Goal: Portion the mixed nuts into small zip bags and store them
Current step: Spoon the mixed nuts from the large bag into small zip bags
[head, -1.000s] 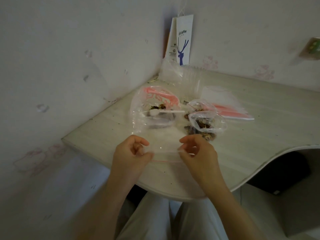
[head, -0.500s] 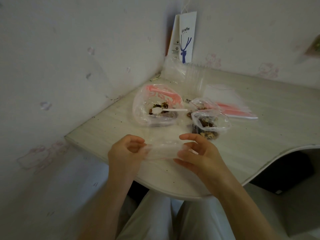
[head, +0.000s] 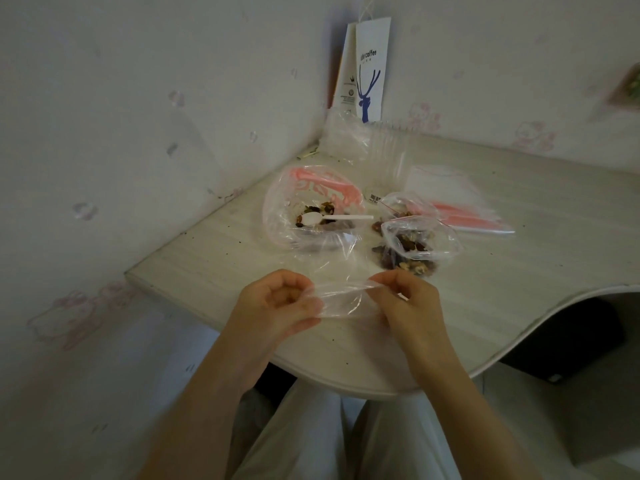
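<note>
An empty small clear zip bag (head: 341,299) hangs over the near part of the table. My left hand (head: 277,306) pinches its left end and my right hand (head: 405,303) pinches its right end, the mouth spread between them. Behind it lies a large clear bag with pink print (head: 311,209) holding mixed nuts and a white plastic spoon (head: 332,219). To the right stand two small zip bags with nuts in them, one nearer (head: 419,242) and one behind (head: 401,206).
A stack of flat zip bags with pink strips (head: 460,202) lies at the right. Clear plastic packaging (head: 367,140) and a white coffee paper bag (head: 369,71) stand in the wall corner. The pale table (head: 207,261) has a curved front edge; my legs are below it.
The bag's mouth, held flat between both hands a second ago, is now pulled apart. My right hand's fingers have curled in on the bag's right end.
</note>
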